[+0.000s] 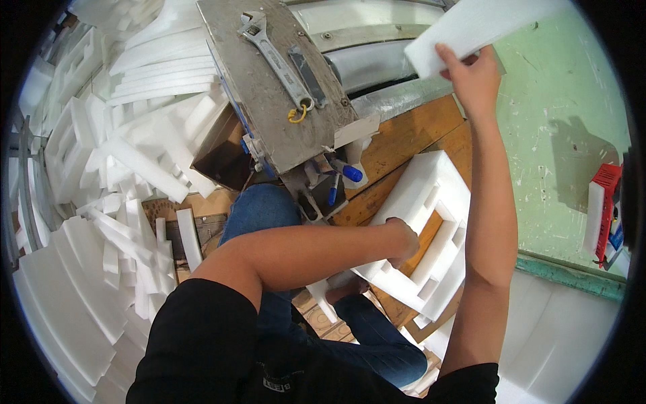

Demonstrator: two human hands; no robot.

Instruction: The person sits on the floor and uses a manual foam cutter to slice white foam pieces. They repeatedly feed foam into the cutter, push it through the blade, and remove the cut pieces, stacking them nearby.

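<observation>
In my right hand (472, 70), at the upper right, is one end of a long white foam piece (454, 35), with my thumb on its near face. My left arm crosses in front of me, and my left hand (402, 242) grips the side of a white foam frame (429, 177). This frame has rectangular openings and stands tilted over a wooden bench top (398, 136). The fingers of my left hand are partly hidden.
An adjustable wrench (280, 65) with a yellow cord lies on a grey metal plate (313, 131). Blue-capped markers (352, 173) stand below it. Foam offcuts (146, 166) are heaped at left. A green board (545, 101) and a red tool holder (605, 202) are at right.
</observation>
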